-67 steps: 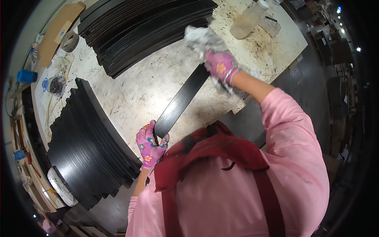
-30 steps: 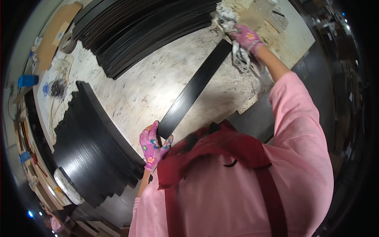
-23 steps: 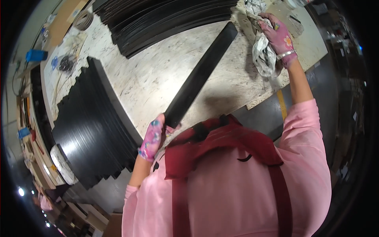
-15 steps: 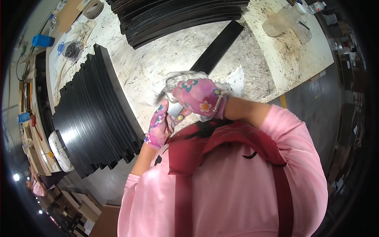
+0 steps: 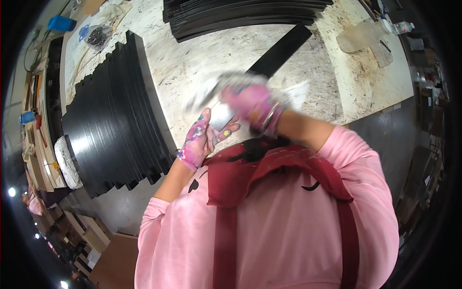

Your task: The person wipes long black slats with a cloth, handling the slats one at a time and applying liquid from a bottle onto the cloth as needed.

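My left hand [image 5: 198, 141], in a pink flowered glove, grips the near end of a long flat black strip [image 5: 281, 50] between thumb and fingers. That end reflects light and looks silvery. From there the strip slants up to the far right across the worktable. My right hand [image 5: 248, 103], gloved alike and smeared by motion, presses a crumpled white cloth [image 5: 208, 87] onto the strip. The cloth hides the strip's middle, and one pale corner of it or of another sheet [image 5: 299, 94] sticks out to the right of my wrist.
A stack of black strips [image 5: 113, 120] lines the table's left side; another stack [image 5: 245, 17] lies at the far edge. The stained white worktable [image 5: 192, 58] carries a cloudy plastic bottle [image 5: 358, 37] at far right. A blue container [image 5: 61, 23] and a dark bundle in clear plastic [image 5: 100, 36] are far left.
The view has shifted, so the table's contents sit higher and farther right. My right hand and the cloth are more blurred; my left hand keeps its place at the strip's near end.
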Tool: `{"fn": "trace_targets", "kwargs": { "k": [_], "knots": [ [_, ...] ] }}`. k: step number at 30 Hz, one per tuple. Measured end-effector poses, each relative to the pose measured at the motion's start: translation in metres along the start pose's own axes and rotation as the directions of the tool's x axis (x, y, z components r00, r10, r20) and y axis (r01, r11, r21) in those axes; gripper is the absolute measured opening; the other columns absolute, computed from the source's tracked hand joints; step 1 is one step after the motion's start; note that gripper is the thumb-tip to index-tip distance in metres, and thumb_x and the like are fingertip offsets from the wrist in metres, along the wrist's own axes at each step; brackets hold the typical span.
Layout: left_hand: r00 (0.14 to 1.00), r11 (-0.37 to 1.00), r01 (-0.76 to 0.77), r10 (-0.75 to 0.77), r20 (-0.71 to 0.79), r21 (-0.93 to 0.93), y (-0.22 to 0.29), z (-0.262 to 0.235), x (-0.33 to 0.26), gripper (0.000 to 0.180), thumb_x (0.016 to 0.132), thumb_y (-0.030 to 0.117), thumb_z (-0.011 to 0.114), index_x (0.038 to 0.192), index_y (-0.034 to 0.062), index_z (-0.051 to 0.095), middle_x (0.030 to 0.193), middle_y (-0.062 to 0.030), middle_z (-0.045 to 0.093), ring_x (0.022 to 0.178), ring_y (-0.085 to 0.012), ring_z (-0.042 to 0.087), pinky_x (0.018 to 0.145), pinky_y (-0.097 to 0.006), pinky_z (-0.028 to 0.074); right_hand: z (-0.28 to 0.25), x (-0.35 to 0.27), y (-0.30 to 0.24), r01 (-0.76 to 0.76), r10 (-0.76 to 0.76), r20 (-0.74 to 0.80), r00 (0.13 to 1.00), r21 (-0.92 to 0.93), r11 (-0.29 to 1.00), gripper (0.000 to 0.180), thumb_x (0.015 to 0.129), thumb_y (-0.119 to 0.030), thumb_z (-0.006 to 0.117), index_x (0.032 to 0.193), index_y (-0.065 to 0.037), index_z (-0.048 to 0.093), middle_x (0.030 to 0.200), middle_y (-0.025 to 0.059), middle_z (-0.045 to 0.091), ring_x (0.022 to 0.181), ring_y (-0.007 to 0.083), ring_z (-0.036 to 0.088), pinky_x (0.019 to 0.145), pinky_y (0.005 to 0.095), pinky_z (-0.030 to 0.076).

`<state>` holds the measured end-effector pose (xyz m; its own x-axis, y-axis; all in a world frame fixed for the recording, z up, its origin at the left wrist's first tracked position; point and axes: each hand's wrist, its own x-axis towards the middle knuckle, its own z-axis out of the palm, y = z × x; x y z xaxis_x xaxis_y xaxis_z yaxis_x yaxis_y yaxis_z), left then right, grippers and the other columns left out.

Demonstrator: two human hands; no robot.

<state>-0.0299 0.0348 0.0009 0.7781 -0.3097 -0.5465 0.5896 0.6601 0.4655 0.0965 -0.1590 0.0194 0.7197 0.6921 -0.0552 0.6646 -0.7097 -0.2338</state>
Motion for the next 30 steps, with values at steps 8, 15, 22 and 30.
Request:
{"fn": "trace_targets", "kwargs": {
  "k": [8, 15, 22, 30],
  "knots": [
    [0.999, 0.993, 0.033, -0.034, 0.003, 0.117, 0.011, 0.028, -0.006, 0.052, 0.099, 0.031, 0.050, 0.132, -0.0075, 0.041, 0.114, -0.0250, 0.060, 0.090, -0.0263, 0.065, 0.065, -0.024, 0.052, -0.023, 0.009, 0.012, -0.449, 0.391, 0.286, 0.875, 0.174, 0.876, 0.040, 0.095, -0.043, 0.039, 0.088, -0.013, 0.063, 0.072, 0.0127, 0.067, 0.063, 0.0276, 0.065, 0.063, 0.0404, 0.052],
    [0.980, 0.959, 0.193, -0.199, -0.011, -0.206, -0.020, -0.034, -0.059, 0.041, 0.095, 0.024, 0.059, 0.124, -0.0038, 0.052, 0.112, -0.0179, 0.064, 0.095, -0.0206, 0.065, 0.075, -0.026, 0.053, -0.053, -0.006, 0.057, -0.584, 0.594, 0.204, 0.778, 0.582, 0.566, 0.018, 0.092, -0.023, 0.053, 0.101, -0.011, 0.062, 0.084, 0.0049, 0.067, 0.067, 0.0176, 0.063, 0.063, 0.0327, 0.055],
    [0.973, 0.996, 0.067, -0.079, -0.217, -0.060, -0.010, 0.005, -0.069, 0.040, 0.094, 0.021, 0.059, 0.123, -0.0064, 0.052, 0.112, -0.0182, 0.064, 0.102, -0.0230, 0.063, 0.083, -0.028, 0.053, -0.026, -0.020, 0.051, -0.254, 0.255, -0.087, 0.963, 0.017, 0.967, 0.021, 0.086, -0.017, 0.054, 0.106, -0.014, 0.057, 0.080, 0.0069, 0.067, 0.070, 0.0261, 0.065, 0.066, 0.0360, 0.053],
    [0.970, 0.999, -0.049, 0.046, -0.240, -0.006, -0.028, 0.000, -0.069, 0.030, 0.094, 0.020, 0.058, 0.111, -0.0040, 0.055, 0.111, -0.0189, 0.061, 0.086, -0.0194, 0.060, 0.073, -0.026, 0.052, -0.038, -0.017, 0.141, -0.450, 0.444, -0.133, 0.886, -0.013, 0.893, 0.017, 0.092, -0.024, 0.051, 0.104, -0.014, 0.058, 0.072, 0.0096, 0.065, 0.061, 0.0262, 0.063, 0.059, 0.0389, 0.054]
  ]
}}
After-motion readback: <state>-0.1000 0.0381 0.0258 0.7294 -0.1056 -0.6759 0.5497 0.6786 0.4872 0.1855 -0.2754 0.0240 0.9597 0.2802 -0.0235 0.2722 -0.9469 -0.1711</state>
